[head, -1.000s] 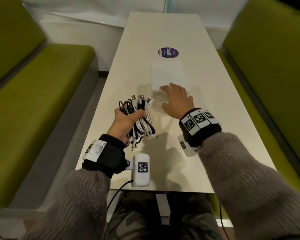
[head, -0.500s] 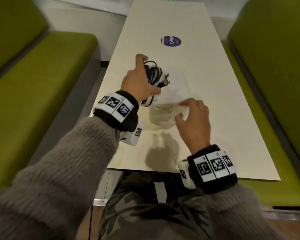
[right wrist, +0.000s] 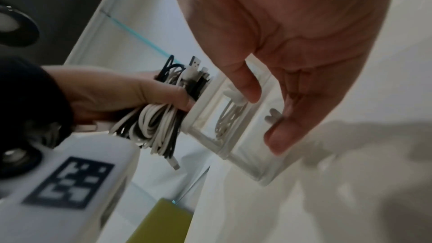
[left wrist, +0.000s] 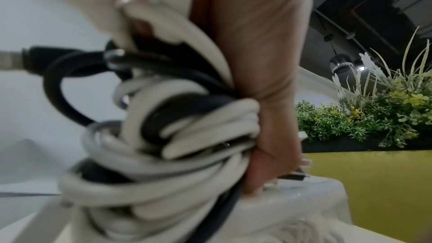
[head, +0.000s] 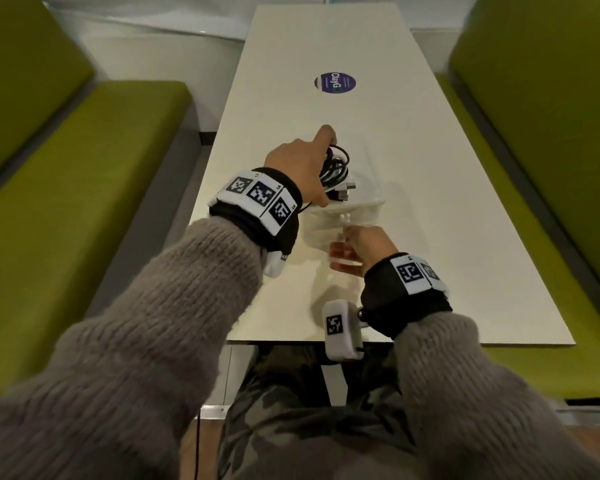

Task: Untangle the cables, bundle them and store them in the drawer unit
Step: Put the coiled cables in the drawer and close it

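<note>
Gripping the cable bundle point(head: 336, 171), left hand point(head: 300, 166) fingers curled; right hand point(head: 359, 249) fingertips pinching the drawer point(right wrist: 236, 136) knob.

Cable bundle point(head: 334, 171): white and black strands mixed, silver plug tips. Drawer unit point(head: 347, 216): white frame, clear fronts. Worktop point(head: 413, 188): cream, with round purple sticker point(head: 335, 83), white lettering. Benches point(head: 84, 188): lime green. Sleeves point(head: 174, 327): grey-brown knit. Wristbands point(head: 257, 199): black, white tags with black square patterns.
</note>
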Motion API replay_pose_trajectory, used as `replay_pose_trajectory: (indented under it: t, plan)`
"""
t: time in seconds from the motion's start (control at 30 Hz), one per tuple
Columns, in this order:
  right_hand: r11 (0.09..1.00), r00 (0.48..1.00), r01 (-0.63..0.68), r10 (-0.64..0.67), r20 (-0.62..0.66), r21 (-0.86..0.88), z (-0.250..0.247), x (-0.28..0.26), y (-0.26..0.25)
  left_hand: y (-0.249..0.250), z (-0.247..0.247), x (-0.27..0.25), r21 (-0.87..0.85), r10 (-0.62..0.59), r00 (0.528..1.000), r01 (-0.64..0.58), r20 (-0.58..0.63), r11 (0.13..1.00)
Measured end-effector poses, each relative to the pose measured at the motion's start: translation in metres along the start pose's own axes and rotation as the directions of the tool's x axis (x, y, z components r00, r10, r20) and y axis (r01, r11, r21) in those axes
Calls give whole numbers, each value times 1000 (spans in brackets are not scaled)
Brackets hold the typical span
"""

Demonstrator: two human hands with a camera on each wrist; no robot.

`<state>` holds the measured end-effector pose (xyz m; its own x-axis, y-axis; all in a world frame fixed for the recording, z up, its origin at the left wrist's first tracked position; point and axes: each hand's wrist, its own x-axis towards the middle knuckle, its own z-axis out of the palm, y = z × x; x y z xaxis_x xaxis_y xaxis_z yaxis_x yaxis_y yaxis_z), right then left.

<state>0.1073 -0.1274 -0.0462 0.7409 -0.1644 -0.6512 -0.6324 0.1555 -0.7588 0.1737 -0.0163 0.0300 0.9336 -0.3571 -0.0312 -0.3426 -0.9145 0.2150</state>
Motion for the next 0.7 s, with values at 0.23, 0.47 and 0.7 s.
replay_pose_trajectory:
  t: [0.23, 0.47, 0.7]
  plan:
    - [997, 1000, -23, 24, -14, 75, 2, 7, 9, 0, 2, 2, 9, -8, 1000, 8, 7, 1000]
    - [994, 999, -32, 35, -33, 108, 0, 5, 20, -1, 3, 6, 32, -5, 1000, 5, 15, 999]
    - [987, 987, -160, 160, 30, -7, -5, -36, 35, -9, 3, 10, 56, 4, 1000, -4, 5, 998]
